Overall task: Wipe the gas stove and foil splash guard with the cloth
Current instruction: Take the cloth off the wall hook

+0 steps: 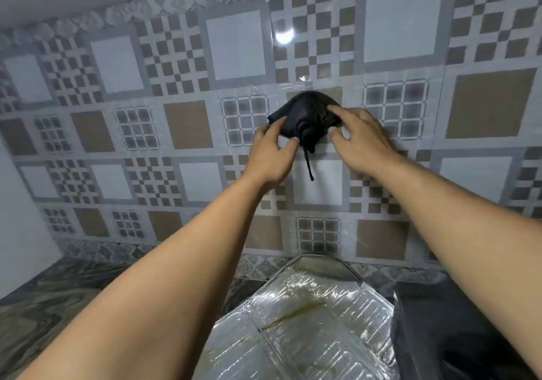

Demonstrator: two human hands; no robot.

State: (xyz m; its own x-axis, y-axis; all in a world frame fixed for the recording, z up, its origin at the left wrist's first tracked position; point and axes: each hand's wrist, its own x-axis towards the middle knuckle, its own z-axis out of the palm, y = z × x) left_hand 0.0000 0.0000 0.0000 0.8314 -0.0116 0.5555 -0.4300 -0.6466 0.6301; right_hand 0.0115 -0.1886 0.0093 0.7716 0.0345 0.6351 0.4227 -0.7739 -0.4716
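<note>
A dark bunched cloth [305, 112] hangs high on the tiled wall, a thin cord dangling below it. My left hand [271, 151] pinches its lower left edge with thumb and fingers. My right hand [360, 139] rests on its right side, fingers spread over the fabric. Below, the crinkled foil splash guard [299, 321] stands folded, with yellowish grease streaks on its panels. The gas stove [457, 335] shows only as a dark surface at the lower right.
The patterned tile wall [187, 121] fills the view, with a clear film sheet taped over part of it. A dark marbled countertop [58, 297] runs along the lower left. A plain white wall [17, 233] closes the left side.
</note>
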